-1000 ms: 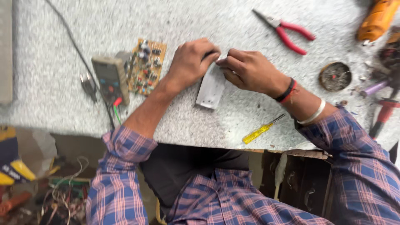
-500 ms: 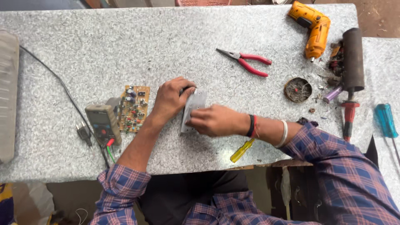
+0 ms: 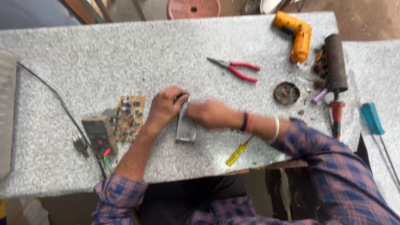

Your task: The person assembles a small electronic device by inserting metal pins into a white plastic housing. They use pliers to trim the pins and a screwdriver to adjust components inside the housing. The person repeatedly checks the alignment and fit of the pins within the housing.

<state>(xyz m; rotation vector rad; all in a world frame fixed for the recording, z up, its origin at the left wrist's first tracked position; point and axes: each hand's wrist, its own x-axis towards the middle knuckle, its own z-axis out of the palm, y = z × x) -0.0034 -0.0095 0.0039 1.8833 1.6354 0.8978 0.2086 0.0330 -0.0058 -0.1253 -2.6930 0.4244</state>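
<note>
A flat grey metal piece (image 3: 185, 125) lies on the speckled stone table (image 3: 125, 62), near its front edge. My left hand (image 3: 164, 107) grips its upper left end. My right hand (image 3: 210, 113), blurred by motion, rests against its right side; whether the fingers hold the piece I cannot tell. A yellowish circuit board (image 3: 129, 117) lies just left of my left hand, with a grey multimeter (image 3: 99, 134) beside it. A yellow-handled screwdriver (image 3: 237, 153) lies below my right forearm.
Red-handled pliers (image 3: 235, 68) lie behind my hands. An orange drill (image 3: 296, 35), a dark cylinder (image 3: 335, 62), a round tin (image 3: 286, 93), a red-handled tool (image 3: 336, 118) and a blue-handled screwdriver (image 3: 371, 118) are at the right. A black cable (image 3: 54, 98) runs at left.
The view has pulled back and shifted, showing more of the table. My right hand has slid along the metal piece and is blurred now; my left hand stays on its upper end.
</note>
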